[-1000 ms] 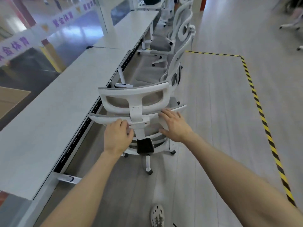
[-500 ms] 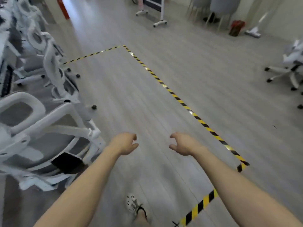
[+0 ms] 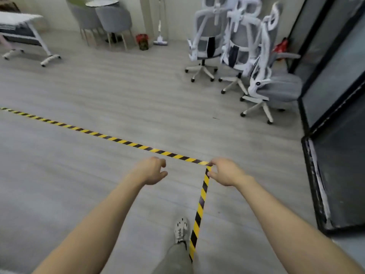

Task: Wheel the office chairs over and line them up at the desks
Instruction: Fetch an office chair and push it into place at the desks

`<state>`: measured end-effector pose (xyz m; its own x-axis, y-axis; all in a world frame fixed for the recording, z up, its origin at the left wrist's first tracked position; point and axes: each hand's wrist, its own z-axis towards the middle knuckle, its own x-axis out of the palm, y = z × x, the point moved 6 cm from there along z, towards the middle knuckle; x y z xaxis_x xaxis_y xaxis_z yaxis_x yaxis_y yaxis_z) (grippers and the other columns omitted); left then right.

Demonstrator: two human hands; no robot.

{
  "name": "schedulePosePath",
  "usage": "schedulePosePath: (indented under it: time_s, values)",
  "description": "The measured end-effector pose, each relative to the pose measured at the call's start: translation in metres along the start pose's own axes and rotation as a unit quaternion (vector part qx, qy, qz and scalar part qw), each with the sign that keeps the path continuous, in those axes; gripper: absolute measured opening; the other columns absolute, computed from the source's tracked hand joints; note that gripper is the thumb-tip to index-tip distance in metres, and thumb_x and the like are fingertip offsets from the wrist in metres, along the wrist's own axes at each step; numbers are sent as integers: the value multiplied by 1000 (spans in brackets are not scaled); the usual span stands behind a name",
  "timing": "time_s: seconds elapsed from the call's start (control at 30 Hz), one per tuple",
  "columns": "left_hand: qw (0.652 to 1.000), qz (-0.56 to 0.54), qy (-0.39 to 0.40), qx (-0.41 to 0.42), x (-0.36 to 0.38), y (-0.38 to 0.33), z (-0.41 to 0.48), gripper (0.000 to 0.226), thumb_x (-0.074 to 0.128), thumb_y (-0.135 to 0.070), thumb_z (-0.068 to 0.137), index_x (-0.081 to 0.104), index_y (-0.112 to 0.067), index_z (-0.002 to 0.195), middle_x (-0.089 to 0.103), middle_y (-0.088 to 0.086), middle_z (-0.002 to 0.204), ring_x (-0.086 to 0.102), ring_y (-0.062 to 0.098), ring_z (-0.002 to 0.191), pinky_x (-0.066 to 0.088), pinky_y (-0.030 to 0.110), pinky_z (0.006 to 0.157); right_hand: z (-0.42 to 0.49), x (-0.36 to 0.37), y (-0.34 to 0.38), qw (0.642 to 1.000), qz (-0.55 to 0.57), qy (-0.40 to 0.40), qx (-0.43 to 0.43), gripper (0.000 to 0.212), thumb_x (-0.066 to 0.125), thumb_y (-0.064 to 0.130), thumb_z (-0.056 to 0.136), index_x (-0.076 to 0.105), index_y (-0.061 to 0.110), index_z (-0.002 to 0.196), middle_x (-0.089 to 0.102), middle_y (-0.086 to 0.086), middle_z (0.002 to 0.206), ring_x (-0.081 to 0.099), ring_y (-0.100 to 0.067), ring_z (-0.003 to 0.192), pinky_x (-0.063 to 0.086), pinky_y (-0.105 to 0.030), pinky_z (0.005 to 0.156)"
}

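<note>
Grey wood-look floor [image 3: 94,89] fills most of the view. A strip of yellow-and-black hazard tape [image 3: 118,139] crosses it from the left edge to a corner right at the right hand [image 3: 227,173], then turns back toward the person's feet. Both bare arms reach forward. The left hand [image 3: 151,172] and the right hand hang apart from each other above the floor, fingers loosely curled, holding nothing.

Three white-framed office chairs [image 3: 243,56] with grey mesh stand clustered at the upper right, well apart from the hands and beside a black-framed glass partition [image 3: 335,86]. The far-left chair [image 3: 207,34] and the middle chair [image 3: 242,36] show their backs, each with a dark panel low on the backrest. The nearest chair [image 3: 276,86] is turned side-on, its grey seat pointing toward the partition. The three sit close together; I cannot tell whether they touch.

At the upper left stands a white table [image 3: 29,18] on castors. Along the far wall, two grey upholstered chairs [image 3: 114,18] sit by a small round table [image 3: 101,2]. To their right are a blurred red object [image 3: 142,41] and a white upright floor cleaner [image 3: 160,39]. At the bottom, a pale shoe [image 3: 181,228] is planted just left of the tape, below an olive trouser leg [image 3: 175,260].
</note>
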<state>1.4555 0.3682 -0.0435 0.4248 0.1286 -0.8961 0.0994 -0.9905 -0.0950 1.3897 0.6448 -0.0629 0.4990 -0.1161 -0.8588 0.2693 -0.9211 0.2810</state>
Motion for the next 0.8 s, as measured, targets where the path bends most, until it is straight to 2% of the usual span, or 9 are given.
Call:
schedulePosePath:
  time_s: [0.07, 0.27, 0.43, 0.67, 0.8]
  values:
    - [999, 20, -2, 28, -17, -28, 39, 46, 59, -51, 108, 62, -25, 145, 69, 0, 138, 69, 26, 121, 60, 46, 99, 13, -17, -30, 1000, 7, -9, 20, 45, 64, 46, 102, 65, 23, 140, 68, -3, 143, 62, -30, 135, 54, -43, 109]
    - [985, 133, -6, 109, -58, -97, 182, 41, 55, -48, 110, 61, -23, 142, 65, 3, 133, 67, 32, 120, 54, 40, 88, 94, -80, -113, 997, -13, -28, 67, 55, 62, 44, 106, 55, 20, 155, 58, -4, 158, 54, -30, 146, 48, -42, 119]
    - [976, 165, -5, 145, -116, -141, 337, 43, 57, -47, 109, 61, -19, 141, 66, 6, 134, 68, 34, 121, 59, 43, 96, 196, -157, -184, 992, -27, -44, 111, 52, 60, 45, 106, 58, 20, 152, 59, -5, 156, 57, -31, 143, 50, -44, 115]
    - [965, 183, -28, 188, -224, -214, 514, 45, 58, -50, 108, 61, -20, 142, 66, 7, 136, 69, 37, 120, 60, 47, 95, 310, -264, -264, 982, -37, -70, 174, 47, 57, 43, 108, 62, 13, 144, 62, -11, 147, 62, -36, 135, 50, -44, 111]
    - [956, 199, -52, 209, -272, -253, 614, 45, 57, -51, 108, 59, -23, 144, 65, 4, 138, 68, 35, 123, 59, 44, 92, 385, -310, -319, 975, -28, -80, 204, 47, 57, 45, 108, 62, 15, 143, 62, -9, 145, 63, -37, 132, 53, -44, 108]
